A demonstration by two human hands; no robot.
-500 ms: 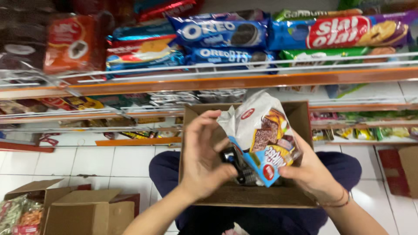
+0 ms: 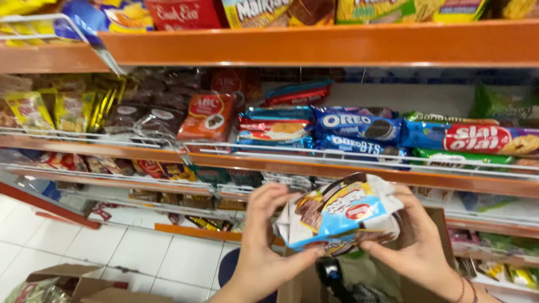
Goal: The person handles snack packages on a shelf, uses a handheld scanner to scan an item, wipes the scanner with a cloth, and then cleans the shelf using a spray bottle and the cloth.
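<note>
Before orange shelves (image 2: 314,47), both hands raised, gripping snack packs (image 2: 337,216) between them. Left hand (image 2: 266,235) clasps left end of bundle, fingers curled over top. Right hand (image 2: 418,238) clasps right end, thumb underneath. Packs blue-white, held above brown box (image 2: 438,224). Biscuit packets (image 2: 359,126) line shelf behind. Open carton (image 2: 67,283) on tiled floor (image 2: 140,252), lower left.
</note>
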